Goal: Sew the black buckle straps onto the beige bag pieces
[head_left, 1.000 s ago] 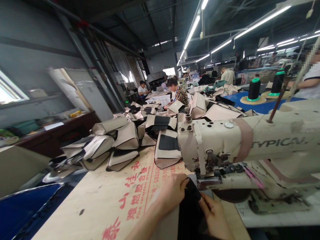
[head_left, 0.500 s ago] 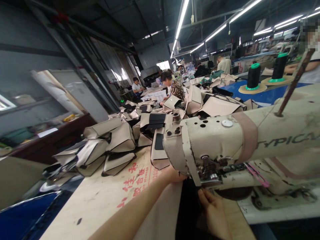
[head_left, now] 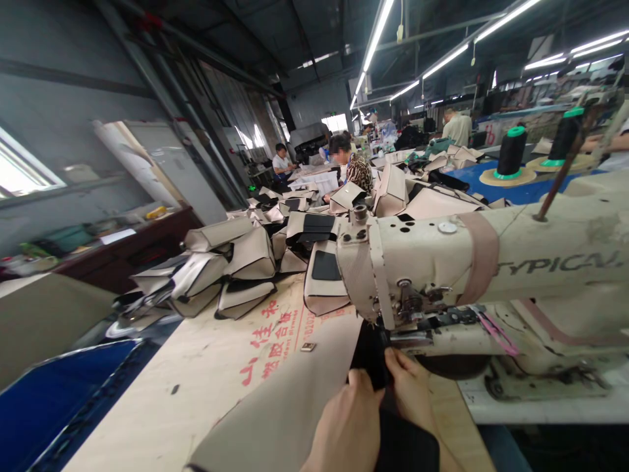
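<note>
A beige bag piece (head_left: 285,400) with a small metal fitting (head_left: 308,347) and black fabric (head_left: 369,351) lies in front of the sewing machine (head_left: 417,262). My left hand (head_left: 351,419), fingers curled, grips the black fabric just left of my right hand. My right hand (head_left: 409,383) pinches the fabric's edge below the machine's needle area. A black panel (head_left: 405,442) hangs beneath both hands. The fingertips are partly hidden by the fabric and by each other.
Beige and black bags (head_left: 250,252) are heaped behind the plywood table (head_left: 162,393). Black thread cones (head_left: 512,154) stand beyond the machine. A blue-lined container (head_left: 73,400) is at the lower left. Several people sit or stand farther back.
My left hand has come back from beside the machine head to near my right hand, now on the black fabric. The beige piece shows more at the left. The view has shifted slightly.
</note>
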{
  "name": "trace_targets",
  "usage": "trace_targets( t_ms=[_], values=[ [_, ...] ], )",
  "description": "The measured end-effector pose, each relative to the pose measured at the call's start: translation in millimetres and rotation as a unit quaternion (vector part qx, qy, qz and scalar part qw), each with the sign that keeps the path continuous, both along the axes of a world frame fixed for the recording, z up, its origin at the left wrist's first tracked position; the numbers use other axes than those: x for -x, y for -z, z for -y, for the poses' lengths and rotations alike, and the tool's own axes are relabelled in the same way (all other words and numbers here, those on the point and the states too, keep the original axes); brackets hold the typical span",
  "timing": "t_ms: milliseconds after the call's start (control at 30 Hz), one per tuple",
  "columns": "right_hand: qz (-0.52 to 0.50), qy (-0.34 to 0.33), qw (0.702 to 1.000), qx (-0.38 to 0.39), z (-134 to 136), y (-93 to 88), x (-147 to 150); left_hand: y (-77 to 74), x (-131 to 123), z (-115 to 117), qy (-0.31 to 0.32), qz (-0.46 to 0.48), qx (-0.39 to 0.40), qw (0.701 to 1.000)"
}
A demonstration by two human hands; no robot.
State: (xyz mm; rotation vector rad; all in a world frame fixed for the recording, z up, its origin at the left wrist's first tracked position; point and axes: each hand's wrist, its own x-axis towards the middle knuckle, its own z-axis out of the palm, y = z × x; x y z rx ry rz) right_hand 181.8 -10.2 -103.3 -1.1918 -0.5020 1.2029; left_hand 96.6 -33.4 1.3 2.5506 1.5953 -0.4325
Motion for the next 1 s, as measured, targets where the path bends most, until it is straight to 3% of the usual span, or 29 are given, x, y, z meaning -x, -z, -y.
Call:
trace_targets(
  t_ms=[133,233,333,700,1000],
  values=[
    [-0.047,-0.013,0.999,0.007,1.6,-2.5,0.6,14.4,-19.5,-13.8,-0.088,0.026,-0.076,0.993],
    [-0.057,-0.011,0.998,0.006,3.3,-5.4,0.7,19.3,-27.8,-29.6,-0.179,0.068,-0.089,0.978],
    [-0.071,-0.020,0.997,0.004,4.1,-7.2,0.4,22.6,-29.5,-38.2,-0.216,0.091,-0.088,0.968],
    [-0.097,-0.040,0.994,-0.008,3.5,-6.1,3.3,34.4,-14.8,-53.0,-0.205,0.137,-0.081,0.966],
    [-0.069,-0.003,0.997,0.030,0.4,-10.8,1.6,38.1,-1.5,-66.3,-0.237,0.239,-0.008,0.942]
  ],
)
